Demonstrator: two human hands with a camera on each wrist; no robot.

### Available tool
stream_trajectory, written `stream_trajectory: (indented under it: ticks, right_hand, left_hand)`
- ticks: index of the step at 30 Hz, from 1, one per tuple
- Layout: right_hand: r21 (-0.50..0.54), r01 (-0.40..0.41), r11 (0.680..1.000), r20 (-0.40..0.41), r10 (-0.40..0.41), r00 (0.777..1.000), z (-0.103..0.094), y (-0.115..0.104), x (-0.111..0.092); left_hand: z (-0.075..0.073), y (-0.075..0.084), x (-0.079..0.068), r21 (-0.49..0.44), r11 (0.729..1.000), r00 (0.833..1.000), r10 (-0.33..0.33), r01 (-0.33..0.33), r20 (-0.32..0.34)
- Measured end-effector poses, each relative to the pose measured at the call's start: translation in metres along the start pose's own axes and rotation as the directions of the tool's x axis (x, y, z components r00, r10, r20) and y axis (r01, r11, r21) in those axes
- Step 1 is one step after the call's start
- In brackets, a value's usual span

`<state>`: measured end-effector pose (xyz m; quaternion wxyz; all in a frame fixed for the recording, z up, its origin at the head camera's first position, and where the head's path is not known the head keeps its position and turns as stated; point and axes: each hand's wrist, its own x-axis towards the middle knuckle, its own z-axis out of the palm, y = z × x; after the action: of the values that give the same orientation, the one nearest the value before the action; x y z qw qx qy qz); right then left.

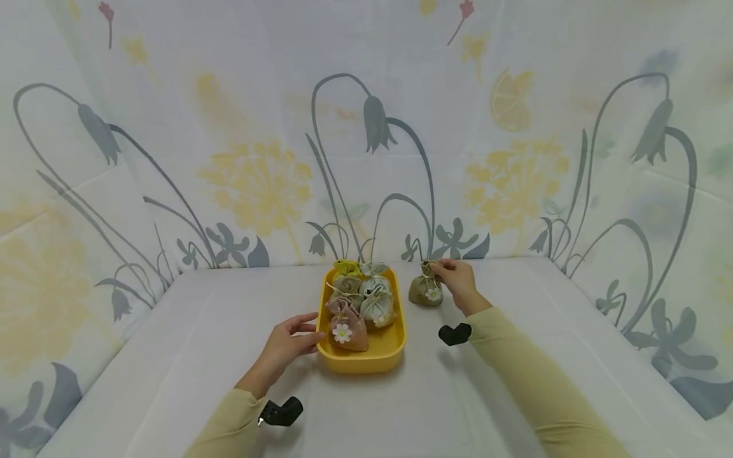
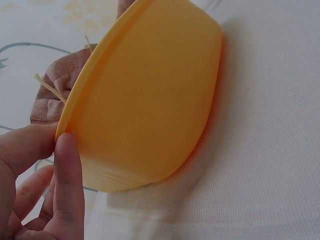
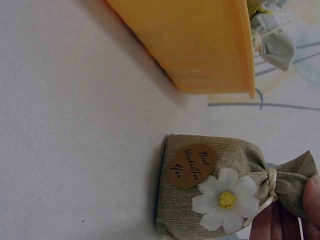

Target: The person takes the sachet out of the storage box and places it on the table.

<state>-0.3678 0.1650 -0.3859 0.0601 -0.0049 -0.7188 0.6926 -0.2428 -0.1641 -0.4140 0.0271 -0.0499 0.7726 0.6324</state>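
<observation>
My right hand [image 1: 456,280] pinches the gathered top of a brown-green drawstring pouch [image 1: 424,293], which stands upright on the table to the right of a yellow tray. A white daisy and a round "Best Wishes For You" tag [image 3: 192,165] decorate its front. At the left rim of the yellow tray [image 1: 361,365], my left hand [image 1: 283,346] pinches the edge, thumb and finger on either side of it. Inside the tray sit several pouches: a pink one [image 1: 354,337] in front, pale blue-grey ones [image 1: 376,304], an olive one [image 1: 346,287] and a yellow-green one [image 1: 346,268].
White cloth covers the table [image 1: 366,420]. A flower-printed curtain [image 1: 366,191] hangs behind it and along both sides. Black wrist devices sit below the left sleeve [image 1: 229,423] and the right sleeve [image 1: 527,375].
</observation>
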Motion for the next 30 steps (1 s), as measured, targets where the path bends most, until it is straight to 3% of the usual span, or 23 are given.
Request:
stream_trajectory:
  ticks: [6, 15, 22, 30]
  right_hand:
    - [-0.013, -0.016, 1.000, -0.032, 0.016, 0.999, -0.003, 0.003, 0.000]
    - [-0.121, -0.013, 0.993, -0.008, 0.012, 1.000, -0.014, 0.004, -0.006]
    - [-0.129, -0.018, 0.991, -0.005, 0.018, 1.000, -0.022, 0.005, -0.014]
    - [-0.131, -0.021, 0.991, 0.057, 0.029, 0.998, -0.023, 0.003, -0.028]
  left_hand:
    - [0.002, 0.003, -0.002, -0.004, 1.000, 1.000, 0.004, -0.004, 0.012]
    - [0.002, 0.003, -0.003, 0.004, 1.000, 1.000, -0.009, 0.009, 0.006]
    - [0.002, 0.002, -0.002, 0.001, 1.000, 1.000, -0.014, 0.014, 0.000]
    - [0.001, 0.002, -0.002, 0.006, 1.000, 1.000, -0.014, 0.014, -0.005]
